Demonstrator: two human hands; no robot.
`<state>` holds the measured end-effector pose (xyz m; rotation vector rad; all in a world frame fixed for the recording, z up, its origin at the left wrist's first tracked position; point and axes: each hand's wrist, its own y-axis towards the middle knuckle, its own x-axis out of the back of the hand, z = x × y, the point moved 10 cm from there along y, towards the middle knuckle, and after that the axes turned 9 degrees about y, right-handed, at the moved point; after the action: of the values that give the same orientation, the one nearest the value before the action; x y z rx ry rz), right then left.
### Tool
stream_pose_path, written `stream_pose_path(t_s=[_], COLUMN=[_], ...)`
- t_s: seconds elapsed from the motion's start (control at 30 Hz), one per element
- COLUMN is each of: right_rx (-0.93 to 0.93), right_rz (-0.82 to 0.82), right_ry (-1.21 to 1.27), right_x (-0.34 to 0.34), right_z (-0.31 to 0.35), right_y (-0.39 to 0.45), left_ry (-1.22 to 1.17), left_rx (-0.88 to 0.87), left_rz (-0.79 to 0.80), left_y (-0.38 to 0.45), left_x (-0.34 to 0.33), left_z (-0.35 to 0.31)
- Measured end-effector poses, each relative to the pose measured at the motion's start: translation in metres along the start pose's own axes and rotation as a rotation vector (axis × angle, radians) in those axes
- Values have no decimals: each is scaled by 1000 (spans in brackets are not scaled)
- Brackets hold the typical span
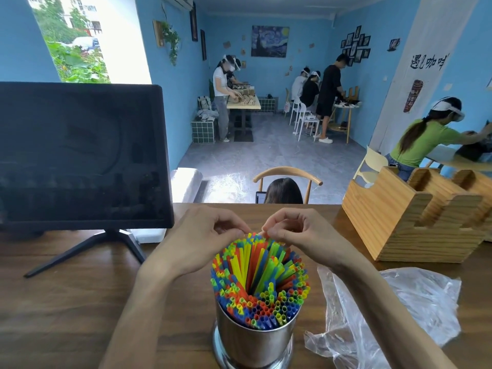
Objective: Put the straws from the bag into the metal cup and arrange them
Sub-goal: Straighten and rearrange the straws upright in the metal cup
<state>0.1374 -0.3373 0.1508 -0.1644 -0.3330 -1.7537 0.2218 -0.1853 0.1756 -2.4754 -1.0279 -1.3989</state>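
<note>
A shiny metal cup (254, 339) stands on the wooden table near the front edge, packed with many coloured straws (259, 283) fanned outward around a hollow middle. My left hand (205, 241) and my right hand (295, 233) hover over the far side of the bundle, thumbs and forefingers meeting at the tips of the far straws. Each hand seems to pinch straw tips. The clear plastic bag (386, 312) lies crumpled and flat to the right of the cup.
A dark monitor (80, 155) on a tripod stand sits at the left. A wooden holder (415, 214) stands at the back right. Beyond the table edge are a chair with a seated person and other people at tables.
</note>
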Motion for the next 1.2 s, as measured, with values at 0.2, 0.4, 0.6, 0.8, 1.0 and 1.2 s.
stream_pose_path(t_s=[0.2, 0.4, 0.6, 0.8, 1.0, 1.2], right_rx=[50, 58, 54, 14, 6, 84], right_rz=[11, 113, 254, 552, 589, 375], right_ry=[-89, -286, -406, -450, -376, -348], right_x=[-5, -16, -19, -36, -41, -30], right_z=[13, 18, 20, 27, 20, 26], right_y=[4, 11, 16, 16, 18, 20], left_ry=[10, -8, -65, -48, -38, -24], left_rx=[11, 14, 30, 23, 18, 32], left_rz=[30, 33, 18, 36, 51, 5], left_y=[-3, -3, -3, 2, 2, -1], left_x=[-2, -2, -6, -11, -14, -10], left_z=[-1, 1, 4, 0, -2, -2])
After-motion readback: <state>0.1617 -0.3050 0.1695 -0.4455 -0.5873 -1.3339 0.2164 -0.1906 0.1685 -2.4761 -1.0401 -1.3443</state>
